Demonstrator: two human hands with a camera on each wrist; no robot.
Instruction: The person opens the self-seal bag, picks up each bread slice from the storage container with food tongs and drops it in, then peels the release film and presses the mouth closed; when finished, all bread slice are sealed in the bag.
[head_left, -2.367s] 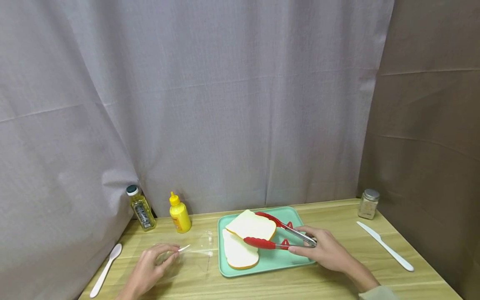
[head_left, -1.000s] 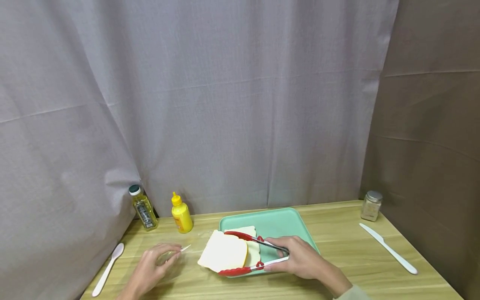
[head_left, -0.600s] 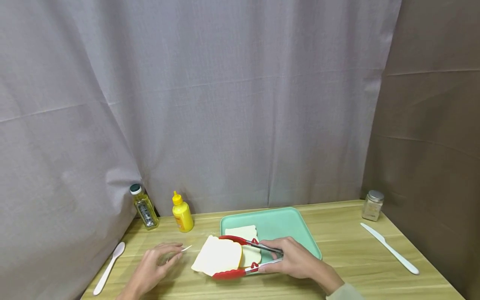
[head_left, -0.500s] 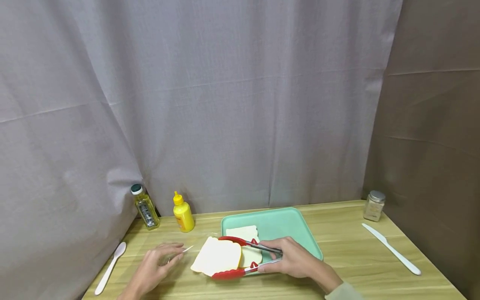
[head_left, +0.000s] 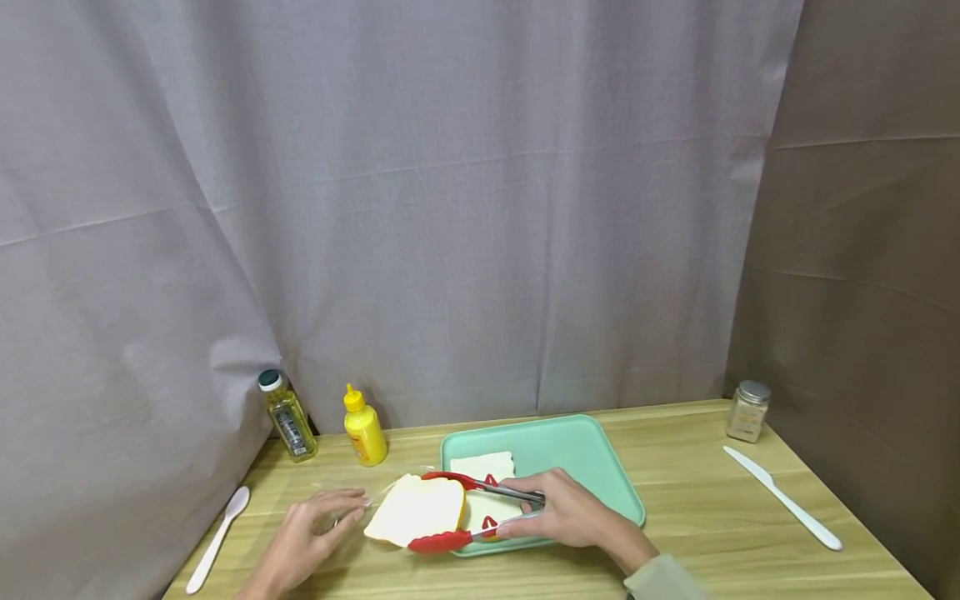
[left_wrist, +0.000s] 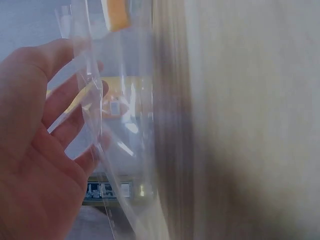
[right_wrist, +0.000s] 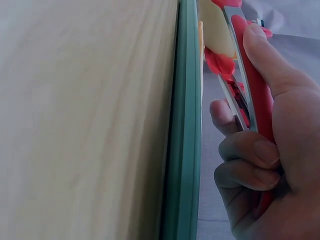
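My left hand is at a clear plastic bag. In the left wrist view its fingertips reach past the bag's edge, spread apart and seen through the film. My right hand grips red-tipped metal tongs. A white bread slice with an orange-brown crust is clamped in the tongs' red ends, its left edge near the left fingertips and the bag. Whether any part of it is inside the film is unclear. Another slice lies on the green tray, partly hidden by the tongs.
A yellow squeeze bottle and an oil bottle stand at the back left. A white spoon lies on the left. On the right are a jar and a white knife. Grey curtains stand behind the table.
The right hand has carried the upper slice in the tongs leftward off the tray, toward the bag, uncovering the slice beneath. The left hand has stayed nearly in place.
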